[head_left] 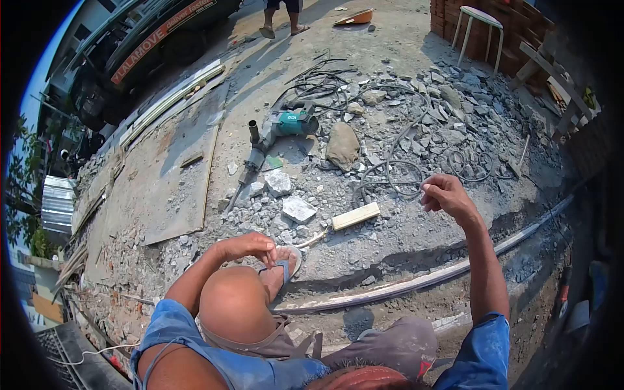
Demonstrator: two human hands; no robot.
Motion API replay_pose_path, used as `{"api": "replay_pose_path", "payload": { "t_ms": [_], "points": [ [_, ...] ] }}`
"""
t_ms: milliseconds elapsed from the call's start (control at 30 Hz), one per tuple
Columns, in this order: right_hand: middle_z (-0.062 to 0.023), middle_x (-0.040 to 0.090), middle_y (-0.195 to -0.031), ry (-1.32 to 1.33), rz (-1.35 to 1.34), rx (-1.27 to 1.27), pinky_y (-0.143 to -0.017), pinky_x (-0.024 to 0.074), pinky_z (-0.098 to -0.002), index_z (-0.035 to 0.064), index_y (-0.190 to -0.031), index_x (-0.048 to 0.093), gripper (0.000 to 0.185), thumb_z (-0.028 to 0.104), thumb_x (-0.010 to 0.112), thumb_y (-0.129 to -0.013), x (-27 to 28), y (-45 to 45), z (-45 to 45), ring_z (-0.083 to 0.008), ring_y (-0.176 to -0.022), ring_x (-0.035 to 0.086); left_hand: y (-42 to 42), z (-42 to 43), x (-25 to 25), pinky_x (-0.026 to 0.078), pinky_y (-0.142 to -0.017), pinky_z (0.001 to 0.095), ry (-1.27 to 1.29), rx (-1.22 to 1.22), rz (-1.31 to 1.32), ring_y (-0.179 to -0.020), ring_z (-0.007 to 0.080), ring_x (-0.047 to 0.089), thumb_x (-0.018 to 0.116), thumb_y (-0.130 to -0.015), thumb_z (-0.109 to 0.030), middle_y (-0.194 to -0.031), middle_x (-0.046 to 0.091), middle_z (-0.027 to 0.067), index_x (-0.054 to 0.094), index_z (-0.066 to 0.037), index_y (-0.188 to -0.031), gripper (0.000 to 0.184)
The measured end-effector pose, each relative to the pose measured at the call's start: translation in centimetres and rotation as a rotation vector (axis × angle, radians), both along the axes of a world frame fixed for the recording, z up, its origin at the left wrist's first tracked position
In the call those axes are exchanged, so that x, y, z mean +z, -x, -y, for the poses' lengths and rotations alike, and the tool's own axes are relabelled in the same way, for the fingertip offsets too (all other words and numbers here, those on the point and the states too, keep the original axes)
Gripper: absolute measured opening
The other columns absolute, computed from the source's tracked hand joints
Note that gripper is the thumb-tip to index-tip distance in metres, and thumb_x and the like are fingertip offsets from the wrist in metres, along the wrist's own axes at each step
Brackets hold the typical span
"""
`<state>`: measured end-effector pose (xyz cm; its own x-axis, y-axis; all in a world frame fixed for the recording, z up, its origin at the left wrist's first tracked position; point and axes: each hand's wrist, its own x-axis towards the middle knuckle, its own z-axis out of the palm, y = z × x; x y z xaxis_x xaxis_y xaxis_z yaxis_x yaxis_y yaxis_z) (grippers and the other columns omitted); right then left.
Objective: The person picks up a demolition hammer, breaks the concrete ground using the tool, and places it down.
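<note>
Head view: a cream, oblong block with squared ends (355, 216) lies on the grey, rubble-strewn ground (422, 244) ahead of the seated person, between the two bare hands. Its long axis runs crosswise, rising slightly toward the right; a pale cord (315, 240) shows at its left end. The right hand (450, 198), held in the air, appears the nearer, with the block to its left and a little toward the body. Its grip is curled, fingertips close to the thumb; whether something small is pinched there cannot be told. The left hand (246, 246) hangs loosely relaxed beyond the bent knee (235, 302), nothing visible in its grip. Beyond the block lies a teal-and-black power tool (290, 122).
</note>
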<state>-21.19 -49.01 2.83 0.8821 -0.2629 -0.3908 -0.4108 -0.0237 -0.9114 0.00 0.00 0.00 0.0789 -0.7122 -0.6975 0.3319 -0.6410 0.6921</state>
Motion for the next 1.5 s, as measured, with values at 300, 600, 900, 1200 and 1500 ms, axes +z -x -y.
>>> {"api": "replay_pose_path", "payload": {
  "t_ms": [300,600,900,1200,1500],
  "points": [
    [-0.0051,0.066,-0.074,0.295,-0.149,-0.275,-0.054,0.0510,-0.0245,0.0045,-0.099,0.064,0.021,0.025,0.063,-0.095,7.4,0.3,3.8,-0.0118,-0.061,0.066,-26.7,4.1,-11.3,0.048,-0.088,0.0504,-0.016,1.136,0.019,-0.103,0.0254,0.061,0.043,-0.098,-0.050,-0.109,0.063,0.0083,0.056,-0.009,-0.115,0.046],
    [-0.0071,0.065,-0.073,0.397,-0.285,-0.623,-0.051,0.0498,-0.0252,-0.0007,-0.096,0.064,0.021,0.020,0.062,-0.092,12.4,7.3,-0.7,-0.0124,-0.058,0.063,-33.5,8.2,-15.4,0.038,-0.102,0.0681,0.050,1.680,-0.742,-0.121,0.0383,0.050,0.042,-0.093,-0.064,-0.131,0.045,0.0239,0.019,-0.001,-0.148,0.087],
    [-0.0098,0.066,-0.075,0.315,-0.505,-0.393,-0.055,0.0545,-0.0303,-0.0049,-0.096,0.066,0.020,0.014,0.061,-0.091,5.5,5.9,-7.1,-0.0184,-0.059,0.066,-34.9,10.4,-21.1,0.051,-0.092,0.0638,0.352,1.877,-0.970,-0.105,0.0410,0.059,0.062,-0.089,-0.041,-0.115,0.054,0.0241,0.049,0.001,-0.116,0.052],
    [-0.0109,0.068,-0.078,0.374,-0.645,-0.375,-0.053,0.0512,-0.0300,-0.0052,-0.099,0.066,0.025,0.017,0.062,-0.090,8.0,5.6,-9.4,-0.0180,-0.062,0.068,-37.9,11.9,-26.1,0.061,-0.071,0.0442,0.563,1.971,-0.972,-0.078,0.0264,0.070,0.053,-0.094,-0.019,-0.091,0.070,0.0100,0.061,-0.003,-0.099,0.019],
    [-0.0119,0.070,-0.080,0.263,-0.667,-0.444,-0.052,0.0490,-0.0290,-0.0037,-0.100,0.066,0.025,0.019,0.062,-0.090,4.3,10.3,-13.0,-0.0182,-0.062,0.069,-38.1,13.6,-25.2,0.055,-0.068,0.0427,0.082,1.765,-0.883,-0.076,0.0211,0.066,0.054,-0.086,-0.014,-0.085,0.065,0.0018,0.057,-0.011,-0.085,0.005]
  ]
}}
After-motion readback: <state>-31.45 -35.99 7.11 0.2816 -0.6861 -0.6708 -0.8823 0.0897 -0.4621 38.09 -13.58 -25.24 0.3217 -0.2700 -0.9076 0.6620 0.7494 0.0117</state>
